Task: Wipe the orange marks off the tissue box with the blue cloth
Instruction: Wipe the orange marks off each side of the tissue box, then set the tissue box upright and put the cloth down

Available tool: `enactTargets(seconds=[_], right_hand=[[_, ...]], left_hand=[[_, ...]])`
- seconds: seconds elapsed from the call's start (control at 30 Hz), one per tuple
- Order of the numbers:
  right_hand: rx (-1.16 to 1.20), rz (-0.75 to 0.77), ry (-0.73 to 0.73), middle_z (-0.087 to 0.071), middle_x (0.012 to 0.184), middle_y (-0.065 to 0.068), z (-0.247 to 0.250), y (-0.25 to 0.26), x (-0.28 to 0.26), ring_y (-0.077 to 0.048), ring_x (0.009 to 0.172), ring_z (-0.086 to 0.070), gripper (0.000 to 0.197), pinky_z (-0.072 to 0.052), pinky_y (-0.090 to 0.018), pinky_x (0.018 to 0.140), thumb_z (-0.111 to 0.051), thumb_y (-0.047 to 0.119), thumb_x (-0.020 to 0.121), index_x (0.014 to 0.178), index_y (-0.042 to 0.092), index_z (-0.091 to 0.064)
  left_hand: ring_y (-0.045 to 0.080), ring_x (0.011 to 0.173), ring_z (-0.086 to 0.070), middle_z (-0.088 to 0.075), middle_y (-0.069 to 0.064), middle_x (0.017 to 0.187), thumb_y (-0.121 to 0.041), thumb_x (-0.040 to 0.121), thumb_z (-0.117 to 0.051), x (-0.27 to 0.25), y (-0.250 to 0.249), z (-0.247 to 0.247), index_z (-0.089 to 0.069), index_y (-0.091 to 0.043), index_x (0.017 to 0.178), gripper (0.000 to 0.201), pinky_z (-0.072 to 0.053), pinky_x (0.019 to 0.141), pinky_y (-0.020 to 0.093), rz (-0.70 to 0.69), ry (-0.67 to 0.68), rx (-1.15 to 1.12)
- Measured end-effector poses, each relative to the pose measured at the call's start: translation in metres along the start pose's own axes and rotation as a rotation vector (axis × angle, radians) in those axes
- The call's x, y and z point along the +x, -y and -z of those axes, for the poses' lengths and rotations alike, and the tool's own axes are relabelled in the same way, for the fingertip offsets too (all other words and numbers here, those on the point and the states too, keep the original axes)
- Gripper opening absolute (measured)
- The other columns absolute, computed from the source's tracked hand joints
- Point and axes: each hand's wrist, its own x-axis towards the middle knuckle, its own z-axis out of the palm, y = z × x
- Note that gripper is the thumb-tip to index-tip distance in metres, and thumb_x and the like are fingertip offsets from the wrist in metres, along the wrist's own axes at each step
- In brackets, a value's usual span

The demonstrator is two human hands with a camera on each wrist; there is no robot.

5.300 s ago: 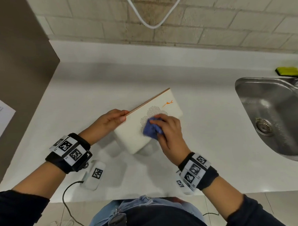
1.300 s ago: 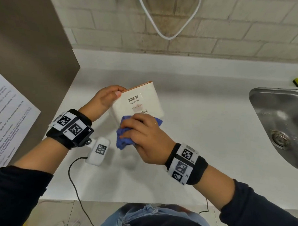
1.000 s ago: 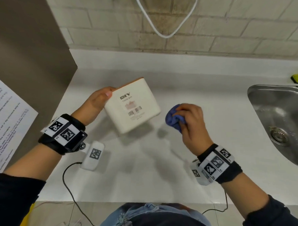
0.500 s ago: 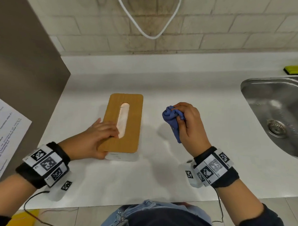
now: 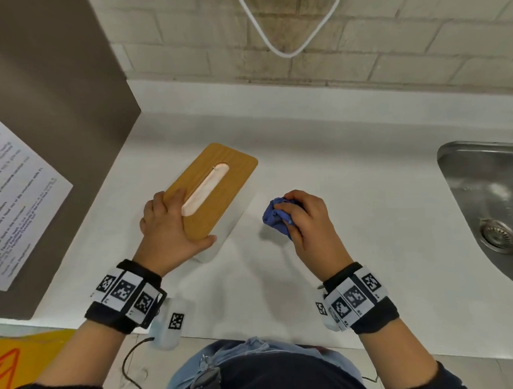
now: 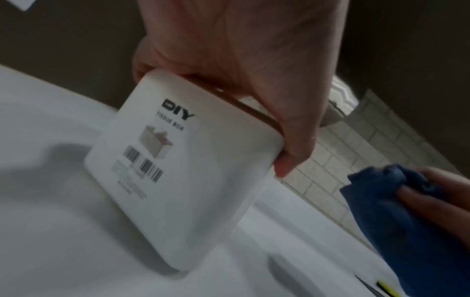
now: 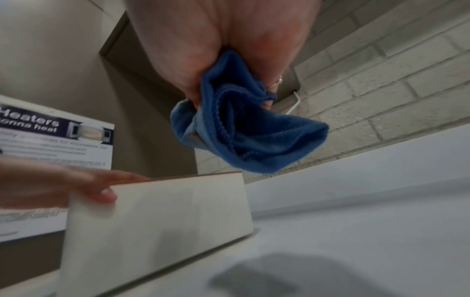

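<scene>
Tissue box [image 5: 217,193]: was set on the white counter [image 5: 352,190], wooden lid up; its long axis ran on a diagonal from the near left to the far right.

Left hand [image 5: 170,230]: was laid over the near end of the box, fingers flat on the lid and thumb curled round the near corner, so the box was gripped and steadied. In the left wrist view the labelled end face was seen below the palm.

Right hand [image 5: 307,218]: was closed tightly round the bunched blue cloth [image 5: 275,217] and was held above the counter, apart from the box.

Key relation: the box lay to the left of the cloth hand, its long right side wall turned toward that hand. The left hand was on the box; the right hand was near but not touching.

Orange marks: none could be made out on the lid, the end face or the side wall seen in the right wrist view; the far faces were hidden.

Judgement: a leftward reach of the cloth would be called for if any marks remained.

Sink [image 5: 485,202]: stood well apart on the right.
</scene>
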Motion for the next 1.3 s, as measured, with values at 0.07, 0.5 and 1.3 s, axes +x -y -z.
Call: enactTargets(seconds=[0.07, 0.5, 1.3], right_hand=[[-0.06, 0.025, 0.099, -0.055, 0.117, -0.012, -0.007, -0.009, -0.005, -0.034, 0.107, -0.052, 0.024, -0.046, -0.04, 0.093, -0.053, 0.002, 0.088, 0.108, 0.012, -0.062], [-0.089, -0.118, 0.027, -0.057, 0.116, -0.008, 0.017, -0.042, -0.038, -0.03, 0.105, -0.054, 0.033, -0.049, -0.041, 0.088, -0.035, 0.023, 0.093, 0.113, 0.013, -0.06], [-0.472, -0.604, -0.209, -0.061, 0.063, -0.009, 0.06, -0.047, -0.222, -0.03, 0.06, -0.056, 0.026, -0.044, -0.038, 0.06, -0.034, 0.016, 0.071, 0.062, 0.011, -0.058]], left_hand=[[0.036, 0.126, -0.029, -0.034, 0.015, 0.137, -0.069, 0.045, -0.064, 0.006, 0.008, 0.005, -0.022, -0.028, 0.137, 0.109, -0.032, 0.104, 0.057, -0.022, 0.041, -0.083], [0.024, 0.122, -0.041, -0.042, 0.003, 0.133, -0.058, 0.051, -0.071, 0.034, 0.019, 0.018, -0.031, -0.037, 0.136, 0.096, -0.039, 0.104, 0.052, -0.201, 0.327, -0.402], [0.041, 0.127, -0.027, -0.032, 0.02, 0.138, -0.068, 0.045, -0.061, -0.005, -0.037, -0.023, -0.031, -0.026, 0.134, 0.103, -0.027, 0.106, 0.06, -0.198, 0.057, -0.146]])
